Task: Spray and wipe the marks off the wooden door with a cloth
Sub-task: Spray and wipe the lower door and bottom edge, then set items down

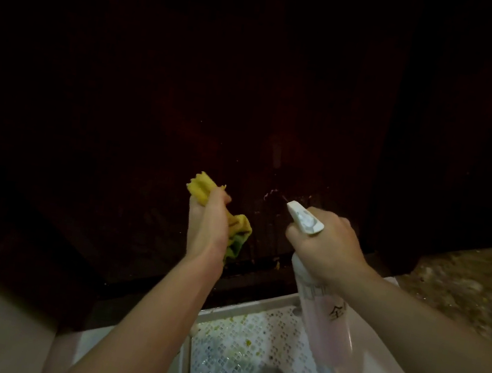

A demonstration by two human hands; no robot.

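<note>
L hand (208, 224) fist round crumpled yellow-green cloth (239, 233), held just off door. R hand (323, 247) wraps neck of spray bottle (329, 322), white nozzle (302, 216) aimed at pale marks (272, 193) low on dark wooden door (188, 96). Trigger finger hidden. Door upper part lost in dark. White perforated tray (245, 344) below, stone floor (464, 285) at R.

It looked like a dim home doorway: dark wooden door (188, 96) filling the frame, tiled floor (464, 285) lower right.
</note>
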